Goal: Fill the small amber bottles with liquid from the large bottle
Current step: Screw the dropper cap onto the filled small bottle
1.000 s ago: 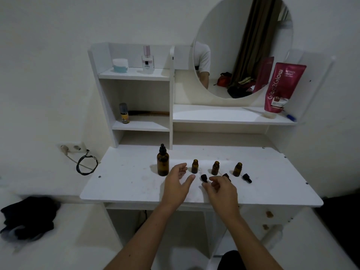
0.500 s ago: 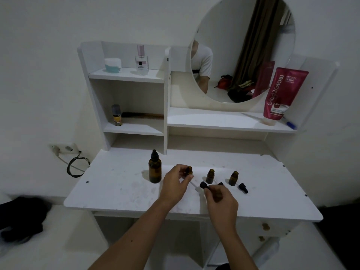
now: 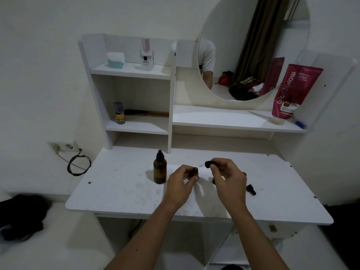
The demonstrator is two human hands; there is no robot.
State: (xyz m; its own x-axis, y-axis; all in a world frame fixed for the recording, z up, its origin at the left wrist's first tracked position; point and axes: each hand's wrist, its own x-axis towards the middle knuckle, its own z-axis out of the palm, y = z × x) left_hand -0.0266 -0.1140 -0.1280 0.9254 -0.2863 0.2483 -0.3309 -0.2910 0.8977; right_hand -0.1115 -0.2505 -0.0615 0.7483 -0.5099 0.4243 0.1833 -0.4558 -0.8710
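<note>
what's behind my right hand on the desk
Behind the right hand only the top of one small amber bottle shows. A loose dropper cap lies beside it. Anything else there is covered.

Right hand [image 3: 228,178] lifted dropper cap [image 3: 209,164] above small bottle [image 3: 194,171].

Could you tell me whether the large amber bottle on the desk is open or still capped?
Capped. The large amber glass bottle stands upright on the white desk with its black dropper top in place, untouched by either hand.
</note>
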